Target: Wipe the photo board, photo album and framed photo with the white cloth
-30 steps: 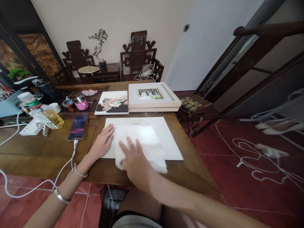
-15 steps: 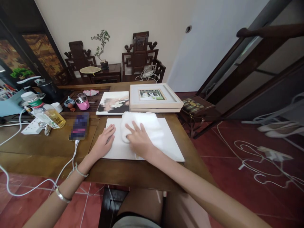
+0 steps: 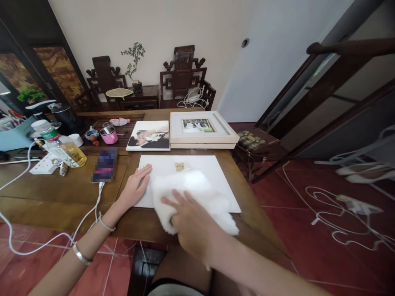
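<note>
Chairs (image 3: 182, 76): carved wood; we think this is a home.
Plant (image 3: 135, 51): small, potted.
Shoes (image 3: 359, 176): a pale pair.

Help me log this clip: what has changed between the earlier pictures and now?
The right hand pushed the cloth toward the far edge of the board, then drew it back past the near edge, baring a tan patch. The left hand stays at the left edge; the phone stayed put.

Cloth (image 3: 194, 185) on brd (image 3: 205, 161), phone (image 3: 105, 165) L, frames (image 3: 202, 128) bhd
</note>
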Available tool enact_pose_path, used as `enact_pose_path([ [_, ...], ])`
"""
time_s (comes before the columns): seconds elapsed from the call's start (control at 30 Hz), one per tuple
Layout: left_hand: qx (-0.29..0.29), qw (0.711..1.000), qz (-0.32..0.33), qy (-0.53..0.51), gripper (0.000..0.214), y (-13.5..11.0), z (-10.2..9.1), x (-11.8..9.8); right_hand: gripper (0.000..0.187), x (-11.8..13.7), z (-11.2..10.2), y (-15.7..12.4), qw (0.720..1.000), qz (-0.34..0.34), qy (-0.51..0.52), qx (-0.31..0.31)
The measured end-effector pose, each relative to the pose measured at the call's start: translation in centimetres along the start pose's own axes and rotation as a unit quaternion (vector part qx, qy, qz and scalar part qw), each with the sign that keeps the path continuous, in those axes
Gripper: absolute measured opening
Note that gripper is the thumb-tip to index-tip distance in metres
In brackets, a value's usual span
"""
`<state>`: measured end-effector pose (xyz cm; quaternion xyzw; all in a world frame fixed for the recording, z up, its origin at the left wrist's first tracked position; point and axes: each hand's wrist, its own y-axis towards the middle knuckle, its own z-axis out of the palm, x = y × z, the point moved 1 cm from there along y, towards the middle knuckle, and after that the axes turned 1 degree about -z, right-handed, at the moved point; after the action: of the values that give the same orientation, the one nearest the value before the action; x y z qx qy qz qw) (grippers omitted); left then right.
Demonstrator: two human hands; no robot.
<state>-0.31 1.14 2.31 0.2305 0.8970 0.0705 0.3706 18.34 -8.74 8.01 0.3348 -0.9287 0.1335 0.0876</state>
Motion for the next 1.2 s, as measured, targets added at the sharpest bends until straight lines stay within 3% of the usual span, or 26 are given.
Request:
enact_pose_path([
  [0.07,0.006,1.0,0.005,0.015,0.041,0.0,0.2,0.3,0.038,-1.6,-0.7,0.7,0.998,0.062,-0.007,-0.02],
  [0.17,0.015,1.0,0.007,0.024,0.04,0.1,0.3,0.5,0.04,-3.7,-2.0,3.0,0.993,0.088,-0.015,-0.073],
  [0.43,0.017,0.999,0.023,0.035,0.033,0.2,-0.2,-0.5,0.027,-4.4,-4.8,11.1,0.993,0.015,0.008,-0.113],
  [0.57,0.021,0.999,0.03,0.034,0.032,0.3,-0.4,-0.5,0.024,-4.8,-4.9,12.6,0.993,-0.012,0.019,-0.116],
  [0.7,0.021,0.999,0.024,0.033,0.037,0.2,-0.1,0.1,0.024,-6.7,-4.4,10.0,0.992,0.008,0.006,-0.127],
  [1.0,0.017,0.999,0.018,0.034,0.04,0.1,0.3,0.6,0.029,-13.8,-2.4,-1.3,0.973,0.138,-0.052,-0.176],
  [1.1,0.013,0.999,0.021,0.039,0.041,0.1,0.2,0.5,0.03,-15.1,-2.7,-4.6,0.943,0.177,-0.087,-0.268],
  [1.2,0.005,0.998,0.032,0.044,0.045,0.1,0.1,0.3,0.033,-15.4,-2.5,-6.5,0.9,0.149,-0.16,-0.376],
])
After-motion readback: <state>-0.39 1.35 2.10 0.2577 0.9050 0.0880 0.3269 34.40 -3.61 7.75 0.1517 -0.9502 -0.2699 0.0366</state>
